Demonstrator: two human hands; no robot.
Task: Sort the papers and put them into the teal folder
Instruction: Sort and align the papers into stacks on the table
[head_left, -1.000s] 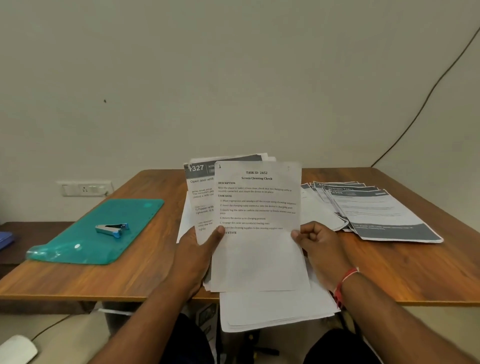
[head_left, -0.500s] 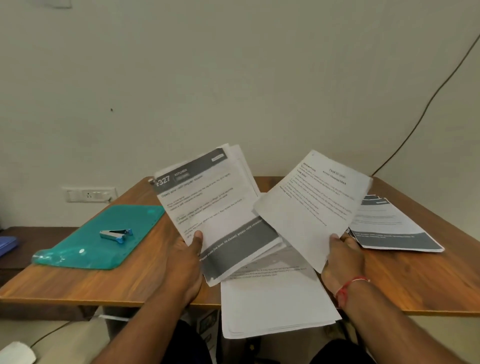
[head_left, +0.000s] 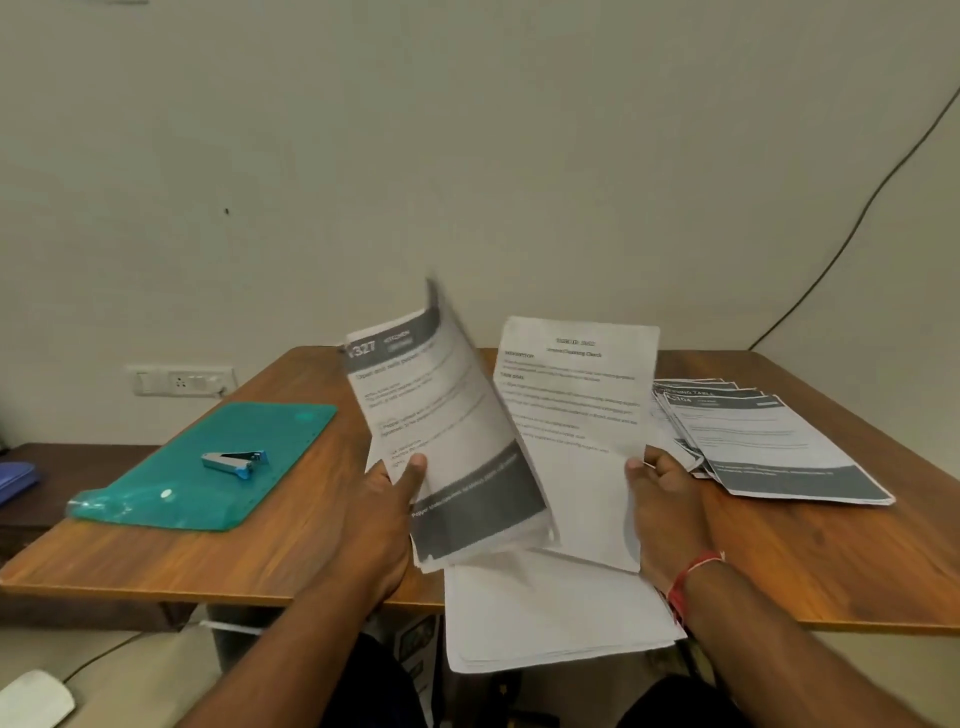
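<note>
Papers are in four lots here, and the wooden table (head_left: 291, 551) carries two of them. Nothing looks filed yet. The teal folder (head_left: 208, 467) lies flat at the table's left side, well apart from every sheet.

A plain white stack (head_left: 556, 623) sits at the near edge and overhangs it towards the person. At the right, a fanned pile (head_left: 779, 452) of dark-banded forms lies on the wood.

Above the middle, a banded bundle (head_left: 447, 431) is held tilted, and its upper corner is blurred. Beside it stands a single plain sheet (head_left: 576, 415) of typed text, nearly upright.

This looks like the sorting step, with the plain sheet parted from the banded forms. To do it well, the plain sheet probably belongs on the white stack. It should be laid flat with its edges squared. That stack would be safer pushed further onto the table, since an overhanging pile can slide off. The banded forms would then go to the fanned pile.

The left grip (head_left: 384, 514) pinches the bundle near its lower left edge. Its thumb lies across the printed face and its fingers are hidden behind. The forearm reaches up from below.

The right grip (head_left: 665, 509) pinches the plain sheet at its right edge, thumb in front. A red wrist thread (head_left: 696, 577) shows below it.

A small stapler (head_left: 236, 461) rests on the folder and would need moving before the folder opens.
</note>
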